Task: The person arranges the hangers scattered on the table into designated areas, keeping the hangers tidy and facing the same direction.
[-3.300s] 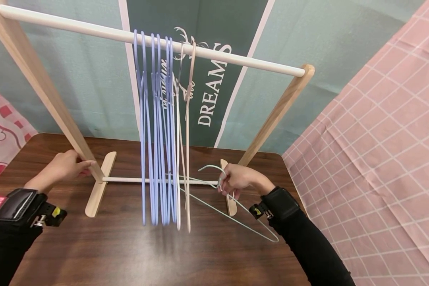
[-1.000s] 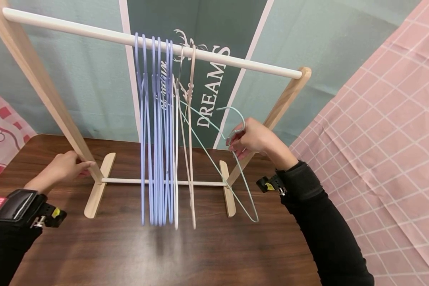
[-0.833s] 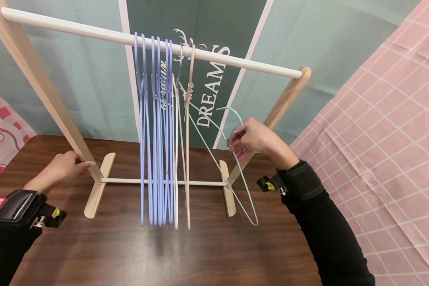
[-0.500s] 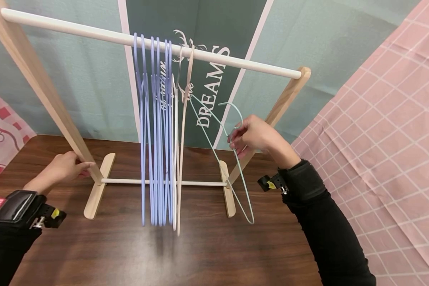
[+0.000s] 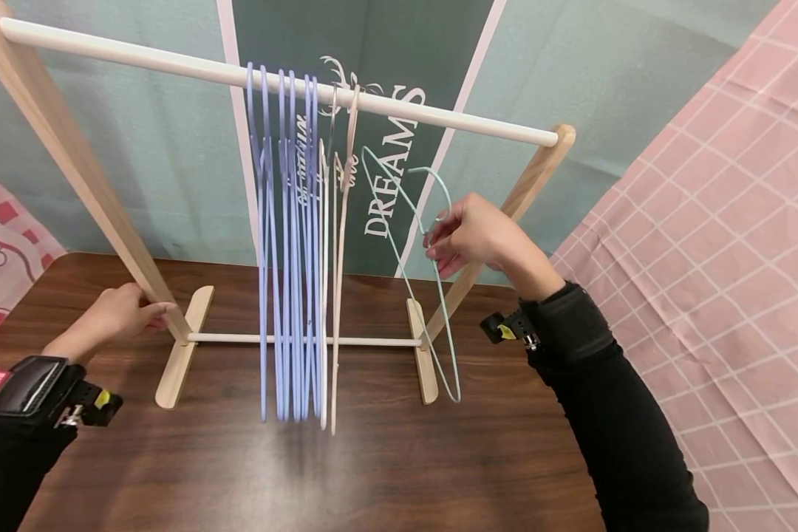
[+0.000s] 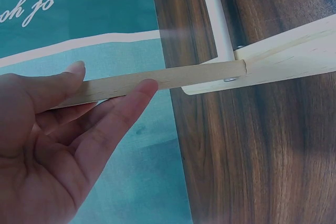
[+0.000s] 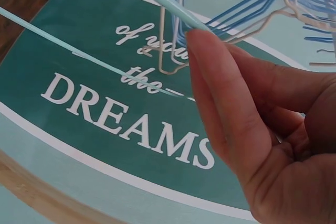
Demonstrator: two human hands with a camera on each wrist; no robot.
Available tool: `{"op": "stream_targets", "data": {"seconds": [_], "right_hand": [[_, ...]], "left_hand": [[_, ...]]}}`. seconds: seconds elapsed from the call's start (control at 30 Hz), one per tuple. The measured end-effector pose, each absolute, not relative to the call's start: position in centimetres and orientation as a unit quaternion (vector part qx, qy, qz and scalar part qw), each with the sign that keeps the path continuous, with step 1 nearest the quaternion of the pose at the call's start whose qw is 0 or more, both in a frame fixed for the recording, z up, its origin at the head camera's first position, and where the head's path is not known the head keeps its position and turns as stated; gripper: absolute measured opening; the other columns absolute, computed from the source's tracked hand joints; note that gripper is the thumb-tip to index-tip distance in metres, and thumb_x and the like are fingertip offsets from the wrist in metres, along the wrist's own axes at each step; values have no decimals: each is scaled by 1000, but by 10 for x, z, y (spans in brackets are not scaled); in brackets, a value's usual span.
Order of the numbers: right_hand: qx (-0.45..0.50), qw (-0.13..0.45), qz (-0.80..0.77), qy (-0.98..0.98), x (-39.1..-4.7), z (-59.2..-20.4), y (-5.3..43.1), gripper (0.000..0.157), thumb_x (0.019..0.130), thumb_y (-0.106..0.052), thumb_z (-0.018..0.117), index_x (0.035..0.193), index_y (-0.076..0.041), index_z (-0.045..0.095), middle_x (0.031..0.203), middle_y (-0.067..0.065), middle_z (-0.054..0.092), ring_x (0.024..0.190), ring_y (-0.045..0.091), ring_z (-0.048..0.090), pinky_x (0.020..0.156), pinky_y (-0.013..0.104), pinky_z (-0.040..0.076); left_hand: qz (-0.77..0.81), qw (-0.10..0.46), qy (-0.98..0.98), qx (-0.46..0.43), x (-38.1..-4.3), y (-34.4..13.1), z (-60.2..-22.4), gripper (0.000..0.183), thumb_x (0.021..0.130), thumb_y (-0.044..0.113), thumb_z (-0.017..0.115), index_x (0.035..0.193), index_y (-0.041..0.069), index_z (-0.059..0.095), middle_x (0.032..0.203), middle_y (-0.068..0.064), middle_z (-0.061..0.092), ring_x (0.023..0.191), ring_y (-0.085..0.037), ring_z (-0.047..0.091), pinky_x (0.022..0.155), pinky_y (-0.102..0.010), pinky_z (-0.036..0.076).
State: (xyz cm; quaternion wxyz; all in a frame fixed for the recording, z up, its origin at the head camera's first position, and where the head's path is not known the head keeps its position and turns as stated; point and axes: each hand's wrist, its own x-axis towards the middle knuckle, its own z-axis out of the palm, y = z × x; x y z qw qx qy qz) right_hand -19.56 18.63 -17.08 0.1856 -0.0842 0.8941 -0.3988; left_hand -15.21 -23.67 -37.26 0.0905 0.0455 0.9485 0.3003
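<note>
My left hand [image 5: 125,309] holds the wooden left post [image 5: 76,170] of a clothes rack near its foot. In the left wrist view the thumb lies on one side of that post and the fingers on the other. My right hand [image 5: 479,233] pinches a mint-green clothes hanger [image 5: 447,325] just below its hook, in front of the rack's right post. The hook is raised below the white rail [image 5: 140,56], apart from it. Several blue hangers [image 5: 295,258] hang on the rail, followed by a white hanger [image 5: 324,310] and a pale beige one [image 5: 340,258].
A brown wood-grain table [image 5: 193,473] carries the rack, with feet at left [image 5: 185,347] and right [image 5: 423,351] and a thin white lower bar [image 5: 379,341] between. Behind hangs a green printed cloth [image 5: 532,66]; a pink checked cloth [image 5: 698,222] hangs at right.
My right hand has lifted the mint-green hanger from low by the lower bar towards the rail, and its far end has come clear of the beige hanger. The left hand has stayed put.
</note>
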Motion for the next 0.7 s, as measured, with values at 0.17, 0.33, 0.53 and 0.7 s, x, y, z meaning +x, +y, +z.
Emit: {"op": "stream_targets", "data": {"seconds": [0.17, 0.33, 0.53, 0.7], "right_hand": [[-89, 177, -413, 889, -195, -163, 184, 9, 82, 11, 60, 90, 15, 58, 77, 15, 62, 56, 20, 63, 60, 37, 53], [-96, 169, -420, 887, -192, -155, 181, 9, 82, 11, 61, 89, 15, 58, 79, 17, 62, 59, 21, 64, 62, 38, 53], [-109, 154, -417, 889, -192, -149, 176, 4, 81, 11, 61, 84, 12, 58, 79, 19, 62, 57, 22, 64, 62, 38, 53], [-116, 145, -405, 895, -193, -142, 174, 5, 81, 10, 62, 85, 11, 60, 75, 15, 62, 57, 22, 63, 62, 38, 53]], "left_hand": [[299, 91, 949, 40, -152, -236, -372, 41, 95, 24, 50, 87, -15, 61, 62, -3, 64, 56, -13, 59, 52, -31, 44], [298, 92, 949, 41, -152, -236, -371, 41, 95, 24, 50, 86, -14, 61, 62, -2, 63, 56, -12, 59, 52, -30, 43], [300, 94, 948, 43, -152, -237, -372, 41, 95, 23, 50, 85, -14, 61, 62, -3, 64, 56, -12, 59, 52, -31, 43], [298, 94, 949, 42, -152, -237, -372, 41, 95, 24, 50, 84, -13, 62, 62, -3, 64, 56, -12, 59, 52, -31, 43]]}}
